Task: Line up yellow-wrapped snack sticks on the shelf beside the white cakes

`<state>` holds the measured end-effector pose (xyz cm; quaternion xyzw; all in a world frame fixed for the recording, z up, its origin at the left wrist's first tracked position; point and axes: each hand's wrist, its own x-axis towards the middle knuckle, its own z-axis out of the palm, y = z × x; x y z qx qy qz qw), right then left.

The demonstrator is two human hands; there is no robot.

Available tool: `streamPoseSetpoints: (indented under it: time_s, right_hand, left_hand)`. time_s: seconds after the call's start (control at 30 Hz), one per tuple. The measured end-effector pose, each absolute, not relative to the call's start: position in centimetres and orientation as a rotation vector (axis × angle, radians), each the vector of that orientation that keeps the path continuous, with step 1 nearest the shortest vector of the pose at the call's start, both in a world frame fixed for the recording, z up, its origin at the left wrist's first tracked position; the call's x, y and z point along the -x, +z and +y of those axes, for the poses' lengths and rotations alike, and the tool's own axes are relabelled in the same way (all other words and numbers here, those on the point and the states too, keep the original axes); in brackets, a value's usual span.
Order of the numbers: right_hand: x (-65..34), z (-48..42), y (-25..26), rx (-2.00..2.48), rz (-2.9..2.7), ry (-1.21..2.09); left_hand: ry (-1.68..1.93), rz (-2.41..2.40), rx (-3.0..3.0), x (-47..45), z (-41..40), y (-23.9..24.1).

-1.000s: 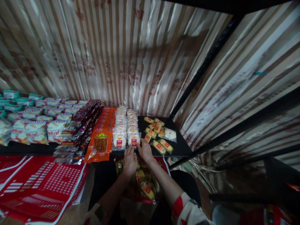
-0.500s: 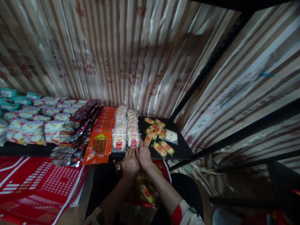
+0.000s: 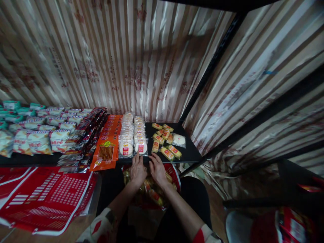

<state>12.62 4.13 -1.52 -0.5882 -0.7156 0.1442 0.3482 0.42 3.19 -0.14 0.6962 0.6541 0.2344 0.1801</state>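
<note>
Two rows of clear-wrapped round white crackers stand on the black shelf (image 3: 191, 153). My left hand (image 3: 138, 171) reaches to the shelf's front edge, its fingers stretched out at the lower edge of the front cracker packet (image 3: 140, 147) of the right row. The front packet of the left row (image 3: 126, 148) lies just beside it. My right hand (image 3: 157, 168) is a little to the right, fingers extended at the shelf edge, with nothing visible in it. Beyond it are several small yellow wrapped snacks (image 3: 167, 153) and a loose white cracker packet (image 3: 179, 139).
Left along the shelf are an orange snack pouch (image 3: 105, 152), dark red packets (image 3: 88, 135), white bags (image 3: 39, 141) and green packets (image 3: 11, 104). Below are a red basket (image 3: 57, 195) and a bag of yellow snacks (image 3: 154, 195). A black post (image 3: 202, 91) rises at right.
My hands have moved apart; the right has drawn away from the front cracker packet while the left stays at its edge. The view has shifted slightly to the right.
</note>
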Motion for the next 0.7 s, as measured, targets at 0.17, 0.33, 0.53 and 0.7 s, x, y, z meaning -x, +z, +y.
streamPoseSetpoints:
  time_s: [0.17, 0.33, 0.53, 0.7]
  right_hand:
    - [-16.4, 1.6, -1.7, 1.661, -1.773, 0.427]
    - [-19.9, -0.9, -2.3, 2.087, -1.848, 0.503]
    - [-20.4, -2.1, -2.6, 2.311, -2.132, 0.714]
    - [-19.4, -3.1, -4.2, 2.327, -2.258, 0.741]
  left_hand:
    - [0.707, 1.851, -2.067, -0.4, 2.5, -0.5]
    - [0.672, 1.713, -2.146, -1.8, 0.6, -0.7]
    - [0.393, 1.415, -2.076, -5.0, -1.9, -3.5]
    - [0.241, 1.296, -2.076, -6.2, -3.1, -5.3]
